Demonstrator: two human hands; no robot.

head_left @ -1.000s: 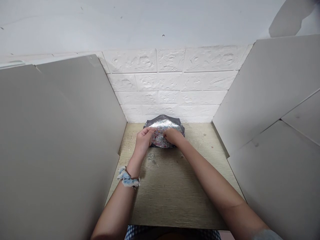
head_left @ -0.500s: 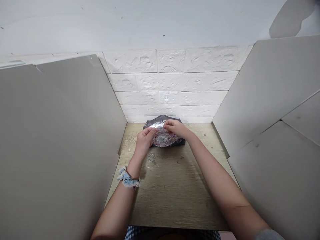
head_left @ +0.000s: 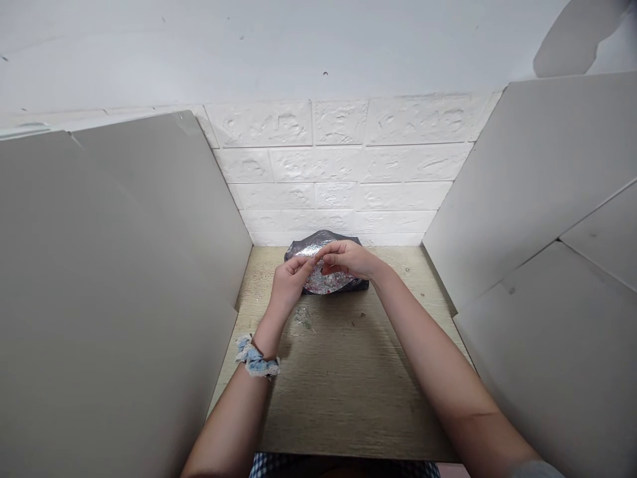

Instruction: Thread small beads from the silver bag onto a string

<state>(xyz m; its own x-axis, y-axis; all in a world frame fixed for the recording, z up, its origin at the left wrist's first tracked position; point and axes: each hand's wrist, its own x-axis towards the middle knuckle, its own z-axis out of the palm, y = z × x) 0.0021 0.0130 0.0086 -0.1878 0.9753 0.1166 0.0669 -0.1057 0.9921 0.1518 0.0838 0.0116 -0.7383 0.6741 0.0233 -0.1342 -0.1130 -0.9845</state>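
Note:
A dark pouch (head_left: 326,236) with a silvery lining lies open at the back of the table, full of small pink, white and clear beads (head_left: 326,284). Over its mouth my left hand (head_left: 290,281) is closed in a pinch. My right hand (head_left: 351,259) is also pinching, its fingertips meeting those of the left above the beads. Whatever sits between the fingertips is too small to make out. In front of the pouch, close to my left wrist, lies a small clear, tangled clump (head_left: 302,317), perhaps of thread or beads.
Grey panels stand along the left (head_left: 149,265) and right (head_left: 522,219) of the wooden table (head_left: 343,392). A white brick-patterned wall (head_left: 338,166) closes off the back. Tiny bits (head_left: 362,315) are scattered on the tabletop. A blue scrunchie (head_left: 257,358) circles my left wrist.
My right hand has moved left, and its fingertips have come together with those of my left hand. The left hand has shifted slightly right. The pouch stays in place.

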